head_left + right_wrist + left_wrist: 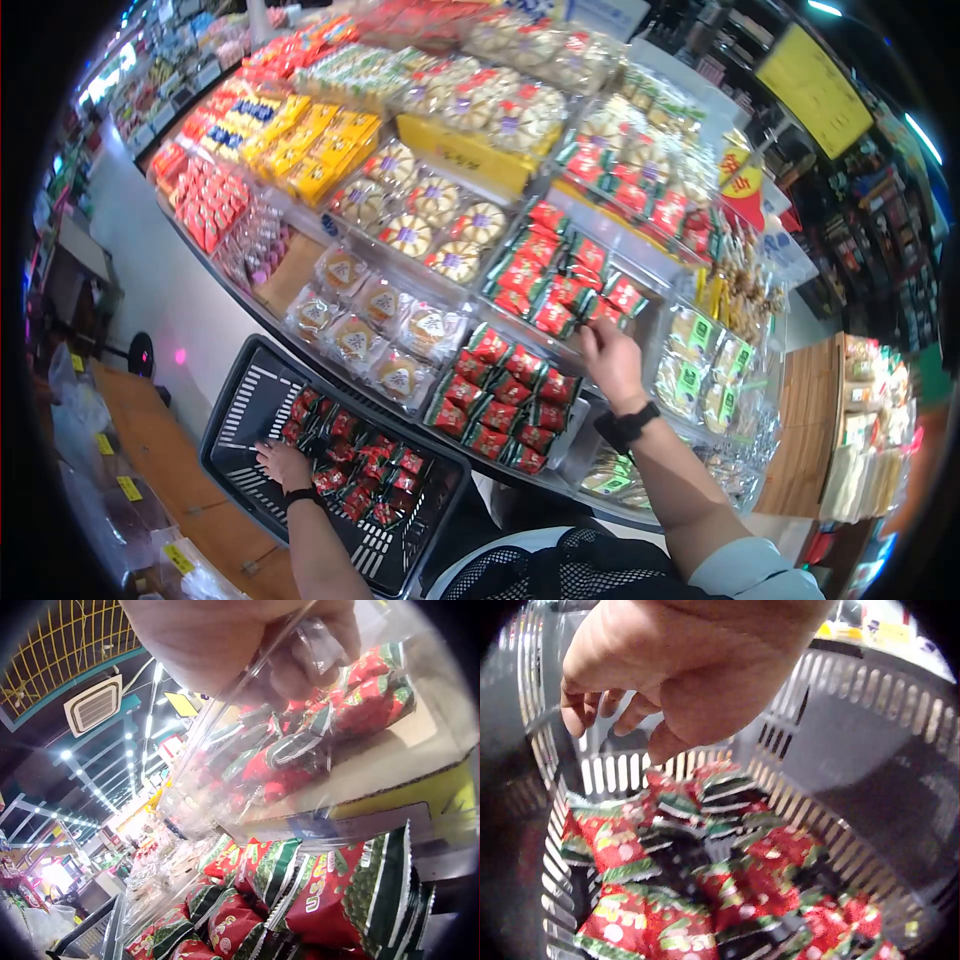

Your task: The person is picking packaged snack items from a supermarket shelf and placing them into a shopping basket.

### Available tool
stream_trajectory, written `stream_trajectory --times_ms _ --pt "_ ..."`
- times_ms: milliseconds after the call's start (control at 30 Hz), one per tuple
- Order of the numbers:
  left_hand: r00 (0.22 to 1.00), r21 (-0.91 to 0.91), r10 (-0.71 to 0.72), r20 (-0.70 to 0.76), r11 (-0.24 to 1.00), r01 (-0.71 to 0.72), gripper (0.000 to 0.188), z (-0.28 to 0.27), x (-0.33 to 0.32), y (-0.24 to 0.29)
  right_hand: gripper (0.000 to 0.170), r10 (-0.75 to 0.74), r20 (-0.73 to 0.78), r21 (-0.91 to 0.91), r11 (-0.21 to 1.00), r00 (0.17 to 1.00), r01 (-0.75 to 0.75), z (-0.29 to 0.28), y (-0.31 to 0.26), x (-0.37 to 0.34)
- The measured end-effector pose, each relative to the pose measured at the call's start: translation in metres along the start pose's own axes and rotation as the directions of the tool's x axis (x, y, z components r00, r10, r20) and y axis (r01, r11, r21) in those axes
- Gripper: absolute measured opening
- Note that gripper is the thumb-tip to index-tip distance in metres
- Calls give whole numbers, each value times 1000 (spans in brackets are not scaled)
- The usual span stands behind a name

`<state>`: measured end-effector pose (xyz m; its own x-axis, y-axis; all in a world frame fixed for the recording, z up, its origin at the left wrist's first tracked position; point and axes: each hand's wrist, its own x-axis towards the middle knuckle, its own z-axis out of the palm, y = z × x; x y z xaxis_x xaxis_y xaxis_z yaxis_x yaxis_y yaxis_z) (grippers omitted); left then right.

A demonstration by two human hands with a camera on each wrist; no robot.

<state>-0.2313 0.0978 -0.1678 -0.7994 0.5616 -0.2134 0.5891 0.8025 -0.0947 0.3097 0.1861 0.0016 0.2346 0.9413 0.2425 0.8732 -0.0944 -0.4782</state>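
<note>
My left hand [285, 465] hangs over the left part of a black shopping basket [228, 400], its fingers loosely bent and holding nothing. In the left wrist view the hand [682, 675] is above several red and green snack packets [619, 847] lying in the basket. My right hand [612, 360] reaches into the upper tray of similar packets [553, 317] on the display. Behind a clear plastic panel in the right wrist view, the right hand [255, 652] has curled fingers close to packets [367, 697]; whether they grip one is unclear.
A lower tray of red packets [497, 415] lies nearer me. Round wrapped pastries [350, 335] are left of it, and green-labelled packs [690, 375] are to the right. Yellow boxes [320, 140] stand farther back. A wooden counter [150, 420] runs left of the basket.
</note>
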Motion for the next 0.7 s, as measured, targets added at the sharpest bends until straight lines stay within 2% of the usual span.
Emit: stream_trajectory --times_ms 33,67,100,133,200,267,333,400,467,533,600,633,700 --pt "997 -52 56 -50 997 -59 48 -35 -25 10 21 -24 3 6 1000 1000 24 -3 -1 0" --pt "995 -56 57 -78 997 -62 48 -44 -39 9 21 -36 14 42 998 999 36 -5 -1 0" --pt "944 -124 204 -260 962 -242 47 -52 -54 4 20 -63 11 82 995 998 62 -6 -2 -2" --pt "838 -149 324 -440 894 -424 47 -61 -71 0 20 -89 8 124 988 996 87 -9 -2 -3" --pt "695 -212 422 -582 746 -631 38 -93 -133 5 20 -142 29 166 977 989 135 -11 6 -7" --pt "692 -382 462 -554 598 -705 35 -127 -208 20 14 -222 11 278 937 975 210 -20 12 -12" --pt "635 -417 528 -563 482 -770 32 -129 -261 30 12 -302 -77 289 905 950 311 -35 18 -20" --pt "596 -456 628 -500 394 -798 27 -132 -316 42 12 -300 -112 292 901 947 320 -52 27 -28" --pt "566 -581 732 -379 287 -761 20 -124 -359 49 13 -310 -135 288 896 941 337 -65 39 -27" --pt "474 -702 820 -321 129 -700 16 -128 -400 55 15 -244 -118 202 943 963 264 -73 50 -10" --pt "392 -746 897 -206 116 -656 15 -129 -420 59 25 -192 -54 94 976 980 196 -81 54 11" --pt "317 -694 924 -213 86 -715 16 -131 -424 62 27 -170 -25 60 983 985 171 -82 57 21" --pt "272 -693 942 -198 62 -718 16 -138 -429 70 29 -144 -8 19 989 990 144 -82 57 43"
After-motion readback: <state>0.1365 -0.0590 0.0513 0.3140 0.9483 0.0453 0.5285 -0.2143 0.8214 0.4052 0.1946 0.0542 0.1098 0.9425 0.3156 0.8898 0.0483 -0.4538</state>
